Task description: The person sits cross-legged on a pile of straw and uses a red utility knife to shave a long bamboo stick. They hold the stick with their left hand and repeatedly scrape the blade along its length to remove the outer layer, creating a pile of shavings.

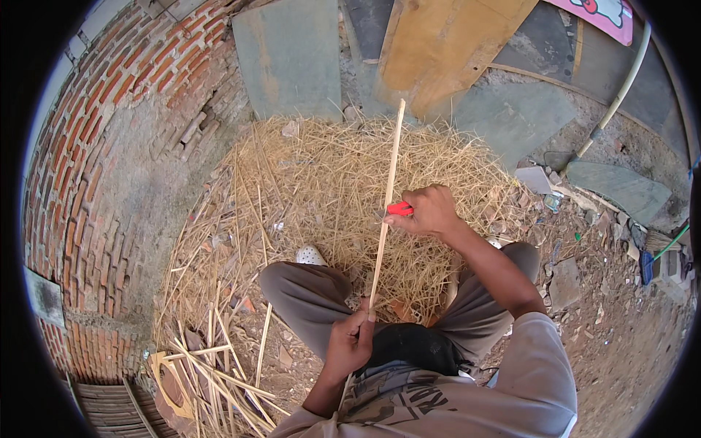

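A long, pale bamboo strip [395,157] points away from me, its near end gripped in my left hand [353,342] close to my lap. My right hand [431,212] is closed round a red-handled cutter knife [400,209] at about the middle of the strip. The small blade lies against or just beside the strip; I cannot tell exactly which. Thin straw-like shavings [321,175] cover the ground in a thick heap beyond and between my bent legs.
More pale strips [226,379] lie in a loose bundle at the lower left. A worn brick wall [87,160] rises along the left. Grey boards [288,62] and a brown board [445,51] lean at the back. Rubble and a bent pole [621,95] are at the right.
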The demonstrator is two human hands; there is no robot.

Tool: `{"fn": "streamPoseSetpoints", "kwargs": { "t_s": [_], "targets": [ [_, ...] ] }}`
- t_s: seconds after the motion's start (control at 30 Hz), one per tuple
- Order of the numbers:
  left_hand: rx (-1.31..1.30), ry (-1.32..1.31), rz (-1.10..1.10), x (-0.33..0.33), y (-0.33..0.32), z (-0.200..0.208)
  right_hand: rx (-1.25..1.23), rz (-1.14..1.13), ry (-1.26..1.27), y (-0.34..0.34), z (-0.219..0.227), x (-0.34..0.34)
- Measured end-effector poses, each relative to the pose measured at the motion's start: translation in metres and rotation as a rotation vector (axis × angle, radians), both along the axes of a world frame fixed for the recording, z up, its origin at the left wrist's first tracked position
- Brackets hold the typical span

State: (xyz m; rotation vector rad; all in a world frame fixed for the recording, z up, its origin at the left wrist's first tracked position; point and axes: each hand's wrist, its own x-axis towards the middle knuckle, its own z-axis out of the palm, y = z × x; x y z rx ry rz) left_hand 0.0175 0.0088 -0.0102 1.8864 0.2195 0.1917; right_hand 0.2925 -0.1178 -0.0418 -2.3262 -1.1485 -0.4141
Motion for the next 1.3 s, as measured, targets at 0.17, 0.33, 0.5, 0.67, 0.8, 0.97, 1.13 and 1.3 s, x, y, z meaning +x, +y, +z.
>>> {"fn": "streamPoseSetpoints", "kwargs": {
  "t_s": [0.17, 0.33, 0.5, 0.67, 0.8, 0.97, 1.13, 1.3],
  "targets": [
    [0.085, 0.061, -0.128, -0.017, 0.008, 0.004, -0.038, -0.202, 0.087, -0.004, -0.009, 0.029],
    [-0.058, 0.152, -0.107, -0.057, 0.005, 0.014, 0.112, -0.485, 0.266, -0.049, 0.002, 0.094],
    [-0.232, 0.105, 0.066, -0.034, 0.005, -0.003, -0.12, -0.049, 0.165, -0.001, -0.004, 0.001],
    [-0.358, 0.105, 0.122, -0.005, 0.009, 0.005, -0.028, 0.147, 0.104, 0.016, 0.004, -0.044],
    [-0.299, 0.098, 0.122, -0.003, 0.003, 0.006, -0.008, 0.152, 0.076, 0.012, 0.007, -0.043],
    [-0.06, 0.112, 0.005, -0.01, -0.001, 0.01, -0.092, -0.105, 0.144, 0.001, -0.003, 0.003],
    [-0.042, 0.074, 0.032, -0.015, 0.002, 0.009, 0.03, 0.025, 0.035, 0.006, -0.004, -0.015],
    [0.04, 0.041, -0.008, -0.019, 0.002, 0.011, 0.004, -0.113, 0.077, -0.009, -0.002, 0.015]
  ]
}}
